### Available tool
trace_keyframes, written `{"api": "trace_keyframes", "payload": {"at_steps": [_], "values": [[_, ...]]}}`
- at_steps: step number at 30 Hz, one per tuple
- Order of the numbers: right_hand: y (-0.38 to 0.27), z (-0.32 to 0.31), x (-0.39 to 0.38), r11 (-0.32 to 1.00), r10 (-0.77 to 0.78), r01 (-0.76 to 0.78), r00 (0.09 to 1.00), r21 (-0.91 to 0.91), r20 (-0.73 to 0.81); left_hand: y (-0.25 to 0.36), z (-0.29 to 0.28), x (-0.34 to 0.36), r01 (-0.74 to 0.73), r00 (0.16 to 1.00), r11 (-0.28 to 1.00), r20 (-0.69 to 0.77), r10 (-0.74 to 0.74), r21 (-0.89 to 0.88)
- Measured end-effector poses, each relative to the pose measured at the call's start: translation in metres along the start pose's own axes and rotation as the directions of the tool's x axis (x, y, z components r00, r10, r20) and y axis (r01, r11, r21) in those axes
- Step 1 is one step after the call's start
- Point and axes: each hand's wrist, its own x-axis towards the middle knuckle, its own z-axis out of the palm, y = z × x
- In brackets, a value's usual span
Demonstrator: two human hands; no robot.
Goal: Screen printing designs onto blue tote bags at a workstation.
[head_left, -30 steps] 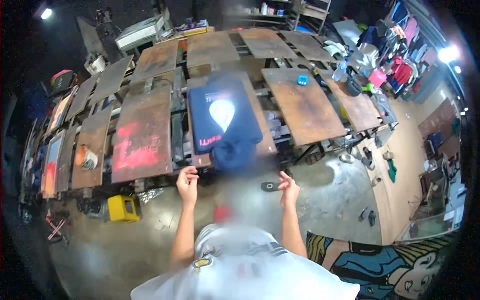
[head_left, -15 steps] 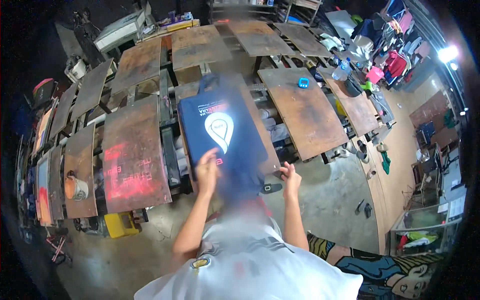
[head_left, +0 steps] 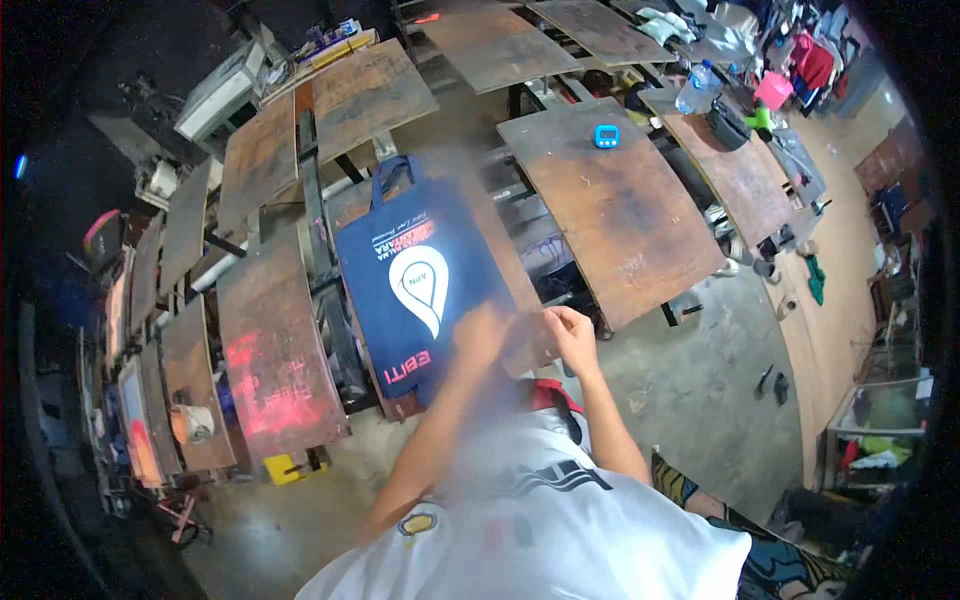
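A dark blue tote bag lies flat on a brown board in front of me. It carries a white drop-shaped print and some lettering, and its handle loop points away from me. My left hand is over the bag's near right part; a blurred band smears its fingers, so whether it grips anything is hidden. Beside the board's right edge, my right hand has its fingers bent and thumb and index pinched together. Anything small between them cannot be made out.
More brown boards stand in rows around me, one with a blue timer, one with red print marks. Farther right are a plastic bottle and a black pouch. A small tub sits at left.
My left hand has moved right across the bag, off its printed drop. My right hand has stayed near the board's right edge, its fingers now drawn together. The whole view has shifted and tilted.
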Motion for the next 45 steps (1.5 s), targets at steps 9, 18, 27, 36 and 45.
{"api": "trace_keyframes", "payload": {"at_steps": [9, 18, 27, 36, 45], "values": [[0.012, -0.025, 0.075, 0.992, -0.117, 0.118, 0.993, -0.047, 0.027, -0.055, 0.014, -0.004, 0.067, 0.997, 0.957, 0.055, -0.053, -0.283], [-0.035, 0.026, 0.110, 0.926, -0.340, 0.373, 0.887, -0.053, 0.312, -0.096, 0.044, -0.020, 0.092, 0.996, 0.928, 0.020, -0.091, -0.360], [-0.049, 0.065, 0.106, 0.858, -0.340, 0.487, 0.774, -0.160, 0.534, -0.077, 0.037, -0.027, 0.283, 0.934, 0.775, -0.020, -0.356, -0.564], [-0.062, 0.097, 0.136, 0.776, -0.268, 0.489, 0.827, -0.398, 0.494, -0.045, -0.008, -0.014, 0.303, 0.948, 0.723, 0.123, -0.292, -0.621], [-0.064, 0.152, 0.233, 0.537, -0.428, 0.583, 0.811, -0.610, 0.399, -0.062, 0.006, -0.019, 0.220, 0.973, 0.781, 0.069, -0.222, -0.584]]}}
